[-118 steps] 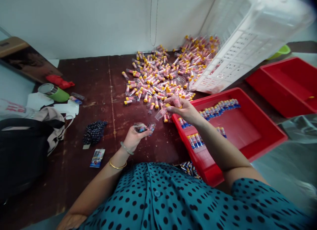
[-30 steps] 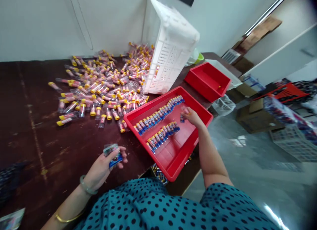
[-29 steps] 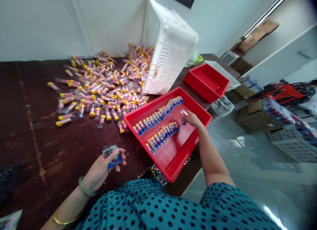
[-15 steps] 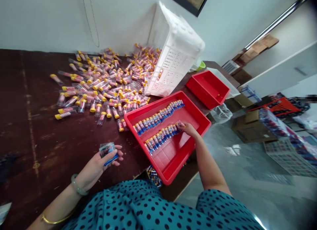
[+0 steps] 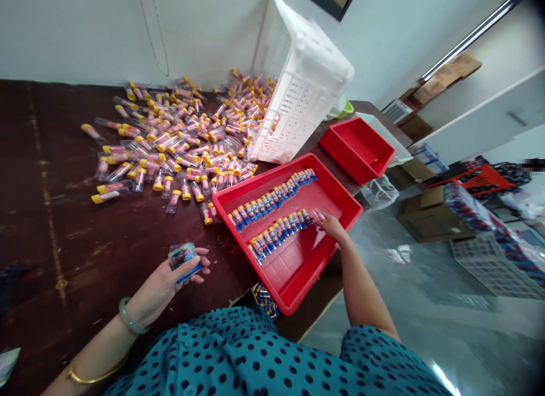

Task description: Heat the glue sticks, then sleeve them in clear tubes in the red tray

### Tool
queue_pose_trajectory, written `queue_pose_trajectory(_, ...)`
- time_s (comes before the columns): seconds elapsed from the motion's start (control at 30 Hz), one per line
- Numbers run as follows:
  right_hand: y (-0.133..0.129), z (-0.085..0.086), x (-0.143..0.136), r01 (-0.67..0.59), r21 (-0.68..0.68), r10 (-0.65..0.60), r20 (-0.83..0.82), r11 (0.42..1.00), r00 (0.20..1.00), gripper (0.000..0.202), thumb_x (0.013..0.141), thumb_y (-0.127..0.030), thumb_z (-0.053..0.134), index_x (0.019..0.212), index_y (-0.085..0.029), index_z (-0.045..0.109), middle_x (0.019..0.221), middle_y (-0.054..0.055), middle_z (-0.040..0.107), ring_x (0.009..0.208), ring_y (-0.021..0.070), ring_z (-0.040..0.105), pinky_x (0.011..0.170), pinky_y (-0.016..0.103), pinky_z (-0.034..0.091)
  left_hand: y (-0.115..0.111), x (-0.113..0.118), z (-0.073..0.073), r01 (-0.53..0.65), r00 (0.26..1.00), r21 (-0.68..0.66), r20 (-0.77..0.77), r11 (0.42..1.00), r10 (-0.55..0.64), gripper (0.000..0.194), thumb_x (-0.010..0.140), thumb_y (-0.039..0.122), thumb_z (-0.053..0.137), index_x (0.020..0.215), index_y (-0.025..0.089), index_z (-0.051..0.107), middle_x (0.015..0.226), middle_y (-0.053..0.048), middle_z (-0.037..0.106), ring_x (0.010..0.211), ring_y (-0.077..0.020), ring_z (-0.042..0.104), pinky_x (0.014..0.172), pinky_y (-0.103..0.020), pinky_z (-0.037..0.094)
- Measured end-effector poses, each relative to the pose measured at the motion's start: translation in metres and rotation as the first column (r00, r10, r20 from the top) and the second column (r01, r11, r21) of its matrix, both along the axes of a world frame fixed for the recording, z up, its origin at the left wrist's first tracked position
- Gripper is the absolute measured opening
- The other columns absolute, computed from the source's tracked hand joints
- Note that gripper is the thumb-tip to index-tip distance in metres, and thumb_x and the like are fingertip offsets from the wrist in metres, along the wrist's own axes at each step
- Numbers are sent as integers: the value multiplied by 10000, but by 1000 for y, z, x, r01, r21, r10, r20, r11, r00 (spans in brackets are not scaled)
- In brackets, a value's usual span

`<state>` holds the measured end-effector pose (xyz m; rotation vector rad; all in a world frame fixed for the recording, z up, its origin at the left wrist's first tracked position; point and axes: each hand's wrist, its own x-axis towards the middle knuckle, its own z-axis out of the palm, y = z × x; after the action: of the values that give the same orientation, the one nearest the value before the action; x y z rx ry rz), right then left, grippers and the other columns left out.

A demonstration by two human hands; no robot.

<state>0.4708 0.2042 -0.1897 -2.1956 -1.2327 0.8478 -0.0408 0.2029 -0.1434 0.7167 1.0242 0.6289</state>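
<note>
My left hand (image 5: 181,274) is closed around a small stack of clear plastic sleeves (image 5: 184,259) with dark and blue print, above the dark table. My right hand (image 5: 330,224) is over the red tray (image 5: 293,299), just past the right end of the nearer row of tubes (image 5: 281,230). Its fingers look apart and slightly blurred, with no tube visible between them. Each tube in that row has a yellow cap and a blue lower part. A second such row (image 5: 272,200) lies farther back in the tray.
Loose yellow-capped clear tubes (image 5: 179,137) with pink contents are heaped on the dark table (image 5: 128,237). A white basket (image 5: 293,112) lies tipped beside them. A smaller red bin (image 5: 349,149) stands right. More tubes (image 5: 264,300) sit below the table edge. Cardboard boxes (image 5: 430,217) are on the floor.
My right hand has moved slightly right, away from the end tube of the nearer row, and its fingers have opened. My left hand keeps the sleeves in nearly the same place.
</note>
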Motion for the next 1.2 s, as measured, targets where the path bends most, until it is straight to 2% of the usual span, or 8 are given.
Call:
queue_pose_trajectory(0.13, -1, -11, -19, 3, -26, -6, -92, 1000, 996, 677, 725, -253, 659, 1374, -125, 513, 992, 72, 710, 637, 136, 632, 609, 286, 569, 1, 2, 1, -16, 1000, -6, -6, 1000, 16, 344, 739, 346, 775, 1039, 190, 710, 928, -82, 731, 856, -218, 683, 699, -294, 584)
queue_pose_trajectory(0.3, 8, -14, -34, 4, -18, -7, -120, 1000, 993, 609, 730, -225, 640, 1324, -120, 558, 990, 68, 707, 643, 124, 637, 646, 272, 572, 0, 3, 4, -11, 1000, -6, 1, 1000, 11, 344, 742, 343, 776, 1042, 187, 710, 927, -81, 735, 860, -215, 687, 703, -290, 582)
queue_pose_trajectory(0.57, 20, 28, -43, 47, 116, -47, -2, 992, 999, 546, 697, -309, 704, 1193, -90, 637, 977, 111, 693, 581, 121, 555, 509, 241, 476, 1, 5, 6, -101, 993, -35, 64, 994, 103, 341, 768, 421, 743, 972, 148, 715, 885, -98, 739, 805, -227, 709, 666, -312, 587)
queue_pose_trajectory(0.7, 37, 55, -94, -53, 277, 126, -251, 959, 960, 548, 754, -412, 713, 1224, -150, 611, 943, 59, 660, 629, 108, 541, 587, 240, 483, 2, 9, 1, -161, 985, 28, 60, 987, 159, 306, 708, 389, 799, 815, 122, 694, 690, -64, 692, 651, -187, 679, 486, -228, 511)
queue_pose_trajectory(0.8, 49, 70, -159, -178, 307, 324, -528, 935, 785, 415, 804, -414, 695, 1146, -186, 633, 847, 20, 632, 642, 108, 553, 626, 248, 485, 3, 7, -1, -212, 972, 47, 115, 976, 206, 321, 694, 368, 814, 863, 121, 697, 760, -66, 710, 705, -177, 687, 590, -255, 559)
queue_pose_trajectory(0.9, 50, 82, -228, -426, 356, 555, -518, 832, 650, 226, 872, -388, 635, 971, -187, 663, 848, 25, 614, 685, 121, 562, 646, 262, 477, 1, 2, 1, -256, 959, 40, 133, 966, 249, 336, 713, 393, 795, 872, 113, 700, 790, -81, 720, 739, -193, 698, 627, -285, 576)
queue_pose_trajectory(1.07, 44, 86, -315, -743, 463, 862, -104, 483, 496, 156, 876, -349, 659, 885, -194, 682, 1025, 65, 581, 980, 189, 575, 909, 344, 447, -3, -2, 5, -409, 912, 138, 66, 902, 404, 297, 631, 324, 854, 771, 136, 671, 684, -16, 675, 640, -167, 663, 528, -259, 557)
queue_pose_trajectory(1.2, 47, 77, -345, -772, 481, 887, -30, 416, 460, 190, 922, -342, 599, 827, -186, 646, 978, 60, 565, 926, 177, 568, 857, 322, 458, -4, -12, 8, -452, 892, 172, 63, 876, 448, 320, 609, 319, 861, 783, 162, 644, 715, 17, 652, 638, -159, 653, 493, -265, 569)
